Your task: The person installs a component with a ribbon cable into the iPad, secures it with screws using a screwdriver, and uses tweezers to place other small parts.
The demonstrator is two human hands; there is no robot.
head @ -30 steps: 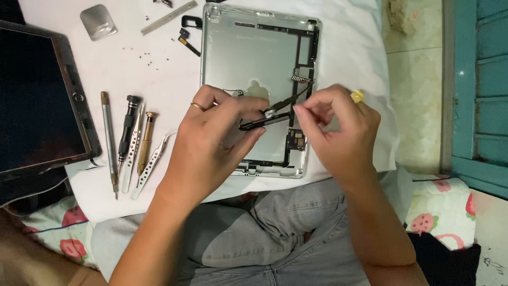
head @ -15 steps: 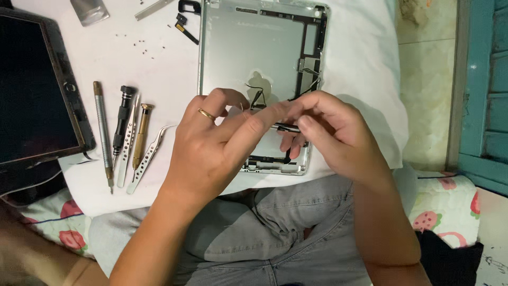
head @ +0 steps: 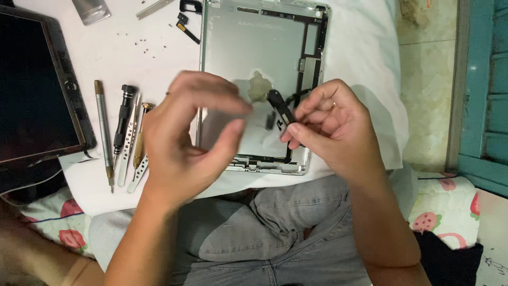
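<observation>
An opened silver tablet back shell (head: 254, 47) lies on a white cloth (head: 159, 63) over my lap. My right hand (head: 330, 124) pinches a small black part with a flex strip (head: 280, 108) above the shell's lower right area. My left hand (head: 185, 143) hovers just left of it, blurred, fingers apart and curved, holding nothing. A ring shows on each hand.
Several screwdrivers and tweezers (head: 124, 137) lie in a row left of my left hand. A dark tablet screen panel (head: 32, 85) sits at the far left. Small black parts (head: 186, 24), tiny screws (head: 143, 45) and metal pieces (head: 91, 10) lie at the top. A teal door (head: 484, 90) stands right.
Both hands were together pinching the black part over the shell. Now my left hand has let go and pulled away to the left, while my right hand lifts the part.
</observation>
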